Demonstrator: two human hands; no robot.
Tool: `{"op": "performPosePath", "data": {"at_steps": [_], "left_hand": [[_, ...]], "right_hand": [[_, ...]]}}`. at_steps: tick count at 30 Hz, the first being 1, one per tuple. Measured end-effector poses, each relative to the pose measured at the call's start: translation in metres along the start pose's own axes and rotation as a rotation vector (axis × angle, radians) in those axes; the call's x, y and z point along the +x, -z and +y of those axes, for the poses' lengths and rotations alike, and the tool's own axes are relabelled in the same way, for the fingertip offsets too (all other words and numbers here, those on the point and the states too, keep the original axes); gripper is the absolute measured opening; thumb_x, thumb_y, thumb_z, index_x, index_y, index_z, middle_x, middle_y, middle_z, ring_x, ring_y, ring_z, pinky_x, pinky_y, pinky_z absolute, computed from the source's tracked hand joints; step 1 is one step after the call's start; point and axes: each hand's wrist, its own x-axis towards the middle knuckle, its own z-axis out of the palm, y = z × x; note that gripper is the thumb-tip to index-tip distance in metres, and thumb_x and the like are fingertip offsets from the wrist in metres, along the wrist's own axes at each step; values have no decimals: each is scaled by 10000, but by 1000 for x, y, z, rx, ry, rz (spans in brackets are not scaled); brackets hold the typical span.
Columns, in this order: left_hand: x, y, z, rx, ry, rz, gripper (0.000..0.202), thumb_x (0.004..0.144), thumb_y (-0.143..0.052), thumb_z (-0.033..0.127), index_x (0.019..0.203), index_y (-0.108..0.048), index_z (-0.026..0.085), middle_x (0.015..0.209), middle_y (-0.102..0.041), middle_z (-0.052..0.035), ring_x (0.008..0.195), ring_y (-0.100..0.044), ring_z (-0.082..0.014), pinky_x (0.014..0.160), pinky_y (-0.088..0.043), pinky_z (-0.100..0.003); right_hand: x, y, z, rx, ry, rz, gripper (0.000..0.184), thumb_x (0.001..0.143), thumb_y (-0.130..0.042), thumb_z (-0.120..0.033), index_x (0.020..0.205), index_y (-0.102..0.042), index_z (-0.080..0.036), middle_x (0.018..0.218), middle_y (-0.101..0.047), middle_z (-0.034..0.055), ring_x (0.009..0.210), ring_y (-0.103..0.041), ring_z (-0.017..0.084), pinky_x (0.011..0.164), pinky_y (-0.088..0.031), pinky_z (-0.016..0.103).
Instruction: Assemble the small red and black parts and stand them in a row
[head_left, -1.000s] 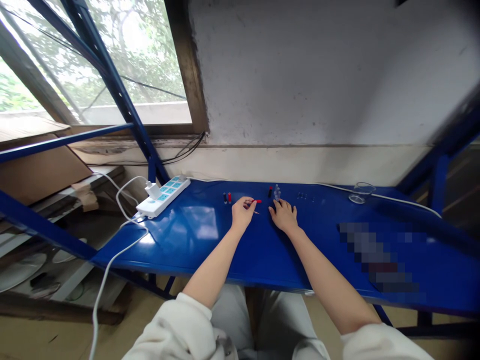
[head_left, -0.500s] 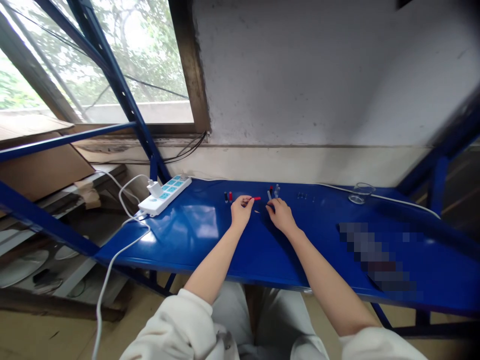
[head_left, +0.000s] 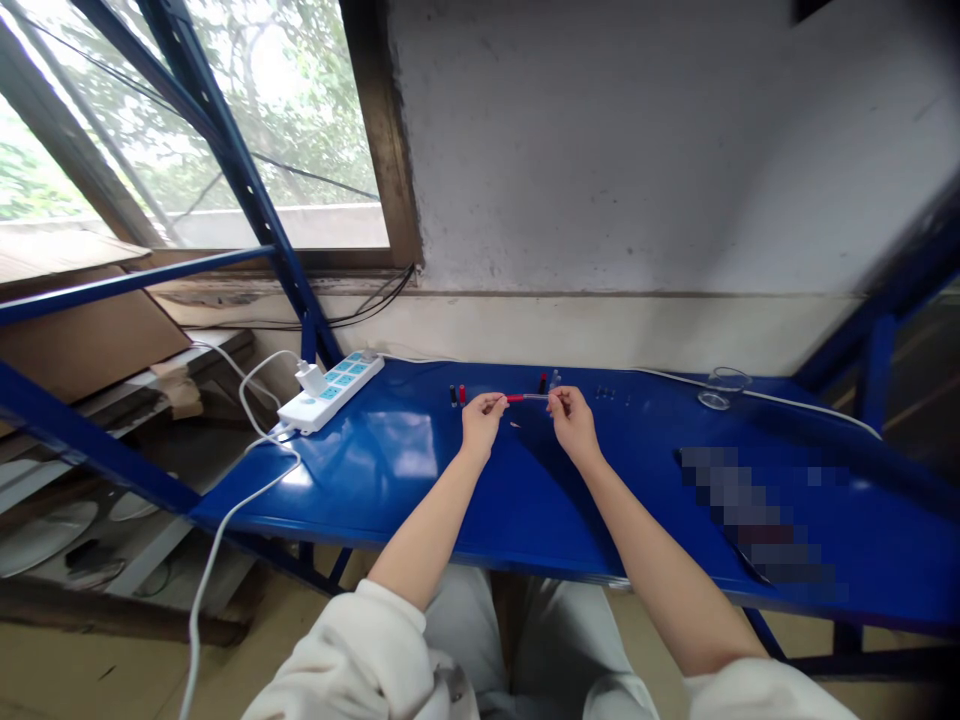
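Observation:
My left hand (head_left: 481, 425) is closed in a pinch on a slim red pen cap (head_left: 514, 399), which points right. My right hand (head_left: 576, 424) pinches the right end of a thin clear pen barrel (head_left: 535, 397). Cap and barrel lie in one line above the table, their ends meeting or overlapping between my hands. Just behind my right hand stand a dark red-topped piece (head_left: 542, 382) and some clear pieces (head_left: 555, 378). Left of my left hand are a black cap (head_left: 453, 395) and a red cap (head_left: 462, 394). A small pale scrap (head_left: 515, 424) lies between my wrists.
The blue table (head_left: 390, 500) carries a white power strip (head_left: 330, 392) at the left, with a cable hanging over the edge. Small clear bits (head_left: 604, 392) lie right of centre. A clear round container (head_left: 714, 399) and a pixelated dark item (head_left: 750, 510) are farther right.
My right hand has lifted the clear barrel from beside the standing pieces and turned it level, lining it up with the red cap. My left hand has stayed nearly in place.

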Motion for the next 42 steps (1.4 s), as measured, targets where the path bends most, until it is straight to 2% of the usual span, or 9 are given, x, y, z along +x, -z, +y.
{"op": "performPosePath", "data": {"at_steps": [4, 8, 14, 22, 26, 29, 33, 38, 42], "left_hand": [[3, 3, -3, -127, 143, -93, 248, 676, -636, 294, 860, -630, 127, 804, -656, -80, 589, -538, -88, 462, -368, -184], [4, 4, -5, -231, 219, -158, 306, 640, -668, 330, 857, -631, 117, 826, -652, -91, 560, -516, -69, 450, -351, -178], [-2, -1, -2, -78, 113, -290, 293, 636, -669, 329, 844, -629, 126, 762, -665, -76, 567, -543, -85, 453, -342, -178], [-7, -3, 9, -57, -2, -272, 291, 684, -632, 315, 909, -607, 131, 796, -669, -80, 613, -581, -109, 529, -430, -212], [-7, -5, 8, -17, -105, -279, 282, 717, -591, 338, 913, -588, 136, 773, -655, -66, 630, -578, -117, 571, -462, -240], [-1, -5, 16, 196, -256, -318, 231, 739, -561, 330, 878, -606, 151, 760, -630, -55, 660, -567, -129, 612, -465, -269], [22, 1, 50, 718, -539, -433, 111, 725, -589, 258, 801, -648, 204, 877, -615, -55, 859, -532, -181, 819, -393, -351], [59, 17, 89, 1256, -534, -378, 69, 686, -625, 220, 736, -665, 196, 967, -564, -87, 975, -449, -258, 860, -313, -412], [74, 29, 89, 1436, -498, -413, 57, 650, -626, 143, 682, -662, 173, 945, -550, -111, 972, -432, -280, 870, -274, -448]], "right_hand": [[4, 0, 4, 196, -62, -14, 231, 777, -464, -403, 826, -474, -178, 635, -510, -7, 563, -481, 108, 569, -406, 249], [5, -1, 6, 269, -93, -43, 241, 755, -497, -408, 808, -487, -173, 613, -508, -17, 539, -470, 99, 552, -402, 248], [2, -5, 3, 250, -100, -169, 278, 742, -502, -443, 807, -491, -173, 603, -526, -13, 537, -488, 103, 555, -411, 257], [2, -6, 2, 290, -124, -185, 301, 734, -498, -475, 799, -480, -182, 598, -539, -14, 507, -481, 98, 518, -402, 248], [2, -7, 5, 295, -130, -201, 312, 757, -460, -466, 880, -472, -179, 629, -561, -9, 506, -494, 99, 509, -398, 245], [2, -8, 10, 230, -114, -206, 322, 784, -410, -455, 936, -459, -175, 646, -564, -4, 514, -500, 106, 525, -410, 256], [1, -6, 13, 74, -55, -188, 358, 825, -332, -434, 1037, -440, -167, 713, -592, 24, 550, -515, 118, 579, -434, 281], [-1, -1, 8, -94, -8, -222, 346, 842, -298, -349, 1109, -421, -166, 786, -600, 49, 598, -530, 129, 618, -437, 288], [-2, 2, 7, -185, 1, -253, 332, 835, -304, -309, 1104, -440, -168, 793, -603, 55, 633, -543, 143, 635, -430, 288]]}}
